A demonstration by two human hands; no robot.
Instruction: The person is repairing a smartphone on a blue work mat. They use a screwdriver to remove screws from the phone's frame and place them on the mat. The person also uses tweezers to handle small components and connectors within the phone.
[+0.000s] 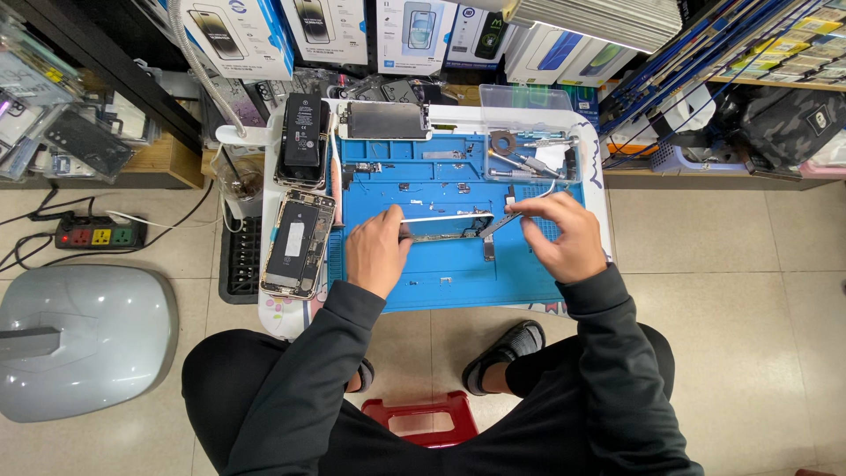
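Here our left hand (377, 251) grips one end of the phone screen panel (445, 226) over the blue repair mat (458, 286); our right hand (564, 238) pinches what seem tweezers (499, 224) at its other end. A slip could tear the flex cable (489, 249) dangling below.

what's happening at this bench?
A person seated at a small table is working on a phone screen panel over a blue mat. The left hand grips the panel's left end; the right hand holds a thin tool at its right end. An opened phone body and a battery lie left of the mat, a clear parts tray behind.
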